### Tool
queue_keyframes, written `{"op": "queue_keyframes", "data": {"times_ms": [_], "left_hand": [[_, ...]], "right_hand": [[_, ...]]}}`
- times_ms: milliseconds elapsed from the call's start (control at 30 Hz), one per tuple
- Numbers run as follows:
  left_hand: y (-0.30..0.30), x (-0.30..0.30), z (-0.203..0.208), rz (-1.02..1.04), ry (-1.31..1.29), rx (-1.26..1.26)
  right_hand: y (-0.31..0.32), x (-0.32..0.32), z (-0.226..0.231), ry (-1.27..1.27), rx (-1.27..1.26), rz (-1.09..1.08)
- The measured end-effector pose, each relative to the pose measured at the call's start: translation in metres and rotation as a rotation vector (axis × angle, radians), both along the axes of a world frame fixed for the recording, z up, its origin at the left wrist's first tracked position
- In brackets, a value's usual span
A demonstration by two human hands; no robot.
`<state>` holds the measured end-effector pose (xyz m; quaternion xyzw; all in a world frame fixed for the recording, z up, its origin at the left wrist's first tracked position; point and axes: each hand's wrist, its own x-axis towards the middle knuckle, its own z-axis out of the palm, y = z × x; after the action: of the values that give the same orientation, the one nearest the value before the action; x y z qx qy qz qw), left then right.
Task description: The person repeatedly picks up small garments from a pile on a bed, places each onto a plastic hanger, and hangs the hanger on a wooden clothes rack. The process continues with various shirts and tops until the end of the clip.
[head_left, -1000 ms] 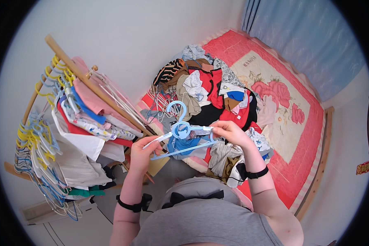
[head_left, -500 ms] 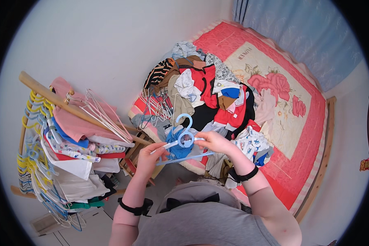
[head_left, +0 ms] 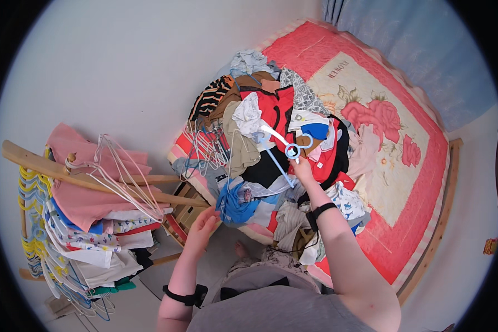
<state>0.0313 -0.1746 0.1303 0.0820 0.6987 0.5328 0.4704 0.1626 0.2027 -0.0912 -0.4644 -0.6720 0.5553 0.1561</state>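
A light blue plastic hanger [head_left: 279, 163] with a round centre piece and white shoulder parts is gripped near that centre by my right hand [head_left: 302, 171]. It is turned on its side over the clothes pile, one end pointing away from me. My left hand [head_left: 203, 228] is off the hanger, its fingers loosely extended, with nothing visible in them. Its fingertips are beside a blue garment [head_left: 237, 203] at the near left of the pile; whether they touch it I cannot tell.
A heap of mixed clothes [head_left: 276, 105] lies on a bed with a red floral quilt [head_left: 395, 243]. Several wire hangers [head_left: 207, 146] rest at its left side. Left of me stands a wooden rack [head_left: 44, 160] with hung clothes and yellow and blue hangers.
My left hand has let go of the hanger and drawn slightly down. My right hand has carried the hanger up and right, turning it on its side. The view has shifted a little.
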Motion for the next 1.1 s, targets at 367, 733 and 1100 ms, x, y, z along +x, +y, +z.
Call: {"op": "queue_keyframes", "data": {"times_ms": [367, 733, 1100], "left_hand": [[0.014, 0.011, -0.029, 0.056, -0.105, -0.074], [0.011, 0.010, -0.033, 0.082, -0.144, -0.119], [0.013, 0.012, -0.025, -0.015, -0.042, -0.014]], "right_hand": [[0.039, -0.079, -0.083, -0.247, -0.094, 0.281], [0.059, -0.102, -0.107, -0.505, 0.220, 0.341], [-0.016, -0.031, 0.071, 0.327, -0.649, 0.100]]}}
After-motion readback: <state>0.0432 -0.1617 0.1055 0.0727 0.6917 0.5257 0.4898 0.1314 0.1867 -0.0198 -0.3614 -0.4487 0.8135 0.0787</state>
